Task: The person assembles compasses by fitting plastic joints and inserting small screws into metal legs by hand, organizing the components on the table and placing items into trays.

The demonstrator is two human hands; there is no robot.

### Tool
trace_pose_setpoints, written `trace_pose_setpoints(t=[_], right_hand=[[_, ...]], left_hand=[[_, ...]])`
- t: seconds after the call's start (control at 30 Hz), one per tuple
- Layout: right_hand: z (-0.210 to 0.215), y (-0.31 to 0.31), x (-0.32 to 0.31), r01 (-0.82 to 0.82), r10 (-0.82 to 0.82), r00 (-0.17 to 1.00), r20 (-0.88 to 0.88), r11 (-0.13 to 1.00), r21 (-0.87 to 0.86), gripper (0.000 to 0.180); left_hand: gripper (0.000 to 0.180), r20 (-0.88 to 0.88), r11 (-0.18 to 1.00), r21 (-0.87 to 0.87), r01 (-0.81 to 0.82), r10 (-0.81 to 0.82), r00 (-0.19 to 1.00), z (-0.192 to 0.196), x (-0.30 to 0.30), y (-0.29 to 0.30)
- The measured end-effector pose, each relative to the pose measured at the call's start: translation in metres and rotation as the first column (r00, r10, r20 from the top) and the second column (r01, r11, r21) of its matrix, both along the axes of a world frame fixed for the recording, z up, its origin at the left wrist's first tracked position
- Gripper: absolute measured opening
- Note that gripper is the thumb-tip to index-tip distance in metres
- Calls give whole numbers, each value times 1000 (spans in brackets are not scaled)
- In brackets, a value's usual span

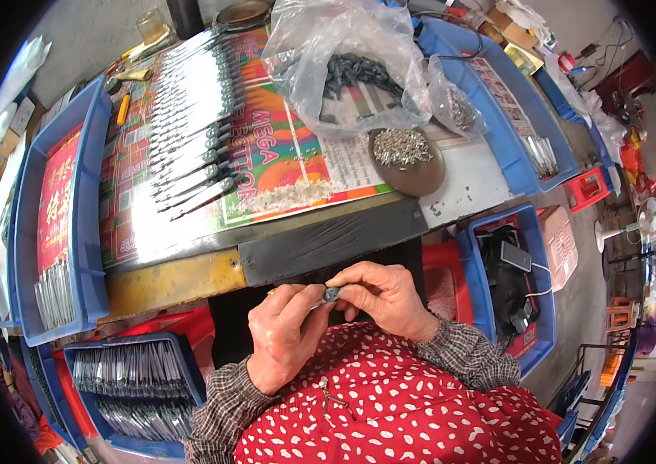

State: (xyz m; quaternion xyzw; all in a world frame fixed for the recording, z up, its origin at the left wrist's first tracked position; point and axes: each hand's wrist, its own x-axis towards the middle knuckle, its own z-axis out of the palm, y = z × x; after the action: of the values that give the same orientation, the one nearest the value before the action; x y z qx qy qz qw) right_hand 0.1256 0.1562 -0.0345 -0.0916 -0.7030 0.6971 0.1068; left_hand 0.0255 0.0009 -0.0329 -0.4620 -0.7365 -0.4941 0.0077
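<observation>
Just in front of the table edge, my left hand [285, 329] and my right hand [390, 300] meet with thumbs and fingertips pinched together. Between them is a small dark grey piece [331, 295], gripped from both sides. A pale, shiny bit shows beside it under the left fingers, too small to name. On the table beyond lies a long row of thin shiny metal pieces [192, 116] with dark ends. A brown round dish [420, 182] holds many tiny metal pins [403, 147]. Behind it an open clear plastic bag [297, 46] contains dark grey pieces [355, 77].
A heap of small whitish bits [289, 197] lies near the table's front edge [328, 243]. Blue bins with metal pieces stand left [96, 209], lower left [196, 371] and right [525, 182]. Another blue bin [482, 301] at right holds a black device and white cable.
</observation>
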Motion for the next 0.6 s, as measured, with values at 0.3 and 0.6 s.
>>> trace_pose_setpoints(t=[0.3, 0.6], right_hand=[[27, 35, -5, 210, -160, 976, -149, 874, 438, 15], [35, 73, -15, 446, -250, 894, -373, 409, 796, 16]], left_hand=[[26, -19, 1000, 9, -5, 5, 1000, 8, -5, 3], [24, -14, 1000, 4, -21, 21, 1000, 13, -13, 3]])
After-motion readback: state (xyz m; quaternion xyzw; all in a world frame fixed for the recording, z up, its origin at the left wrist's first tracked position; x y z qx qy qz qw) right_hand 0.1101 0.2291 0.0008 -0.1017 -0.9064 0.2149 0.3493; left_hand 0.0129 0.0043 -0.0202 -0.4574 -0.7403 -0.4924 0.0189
